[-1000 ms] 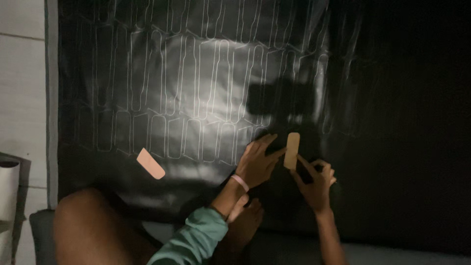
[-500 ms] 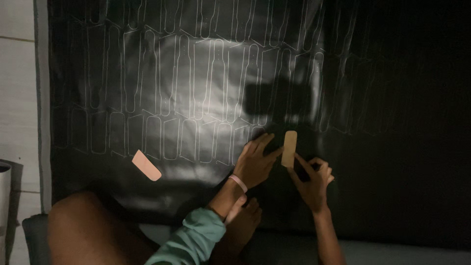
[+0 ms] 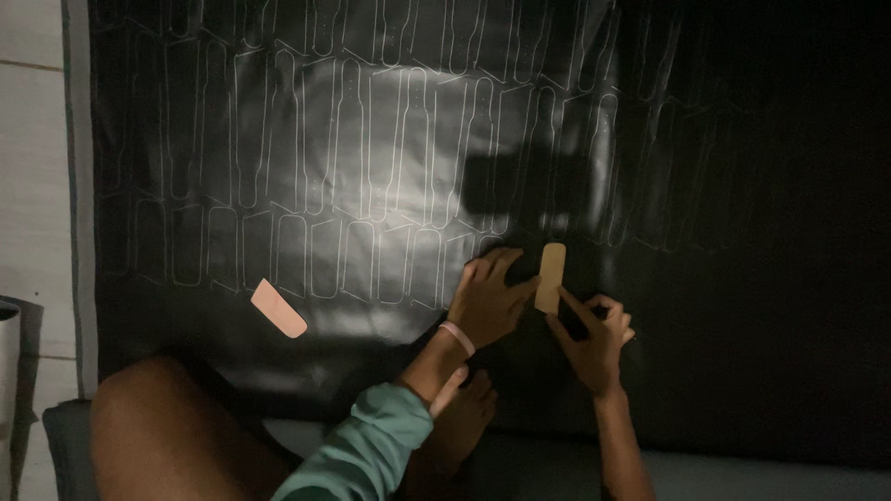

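A large black sheet lies spread on the floor, covered with rows of thin white traced outlines. My left hand lies flat on the sheet, fingers touching the left edge of a small tan cardboard template that rests on the sheet. My right hand is just right of the template's lower end, fingers curled as if around a thin marking tool that is too dark to make out. A second, pinkish template lies loose on the sheet to the left.
My bare knee and foot are at the sheet's near edge. Pale floor tiles show along the left. The sheet's right part is dark and carries no visible outlines.
The view has shifted slightly. Both hands and the tan template stay in nearly the same place on the sheet.
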